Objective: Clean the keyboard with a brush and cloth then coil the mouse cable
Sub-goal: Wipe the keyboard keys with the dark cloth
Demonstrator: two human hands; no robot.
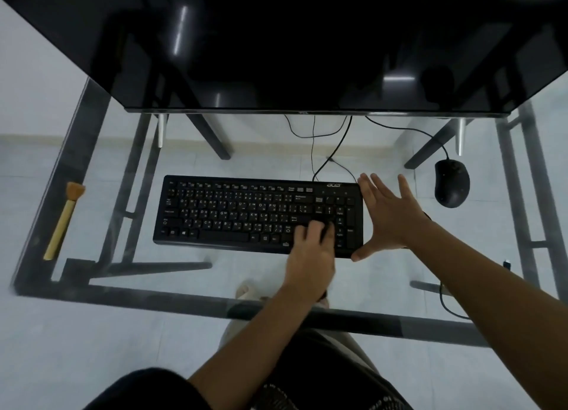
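Head view — keyboard (233, 212) under left hand (310, 249), beside right hand (388, 216).

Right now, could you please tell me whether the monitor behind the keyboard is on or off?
Off, as far as shows: the monitor screen is black throughout, with only dim reflections and no image.

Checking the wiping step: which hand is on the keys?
The left hand, fingers curled on the right part of the keyboard; the right hand is spread open at its right end.
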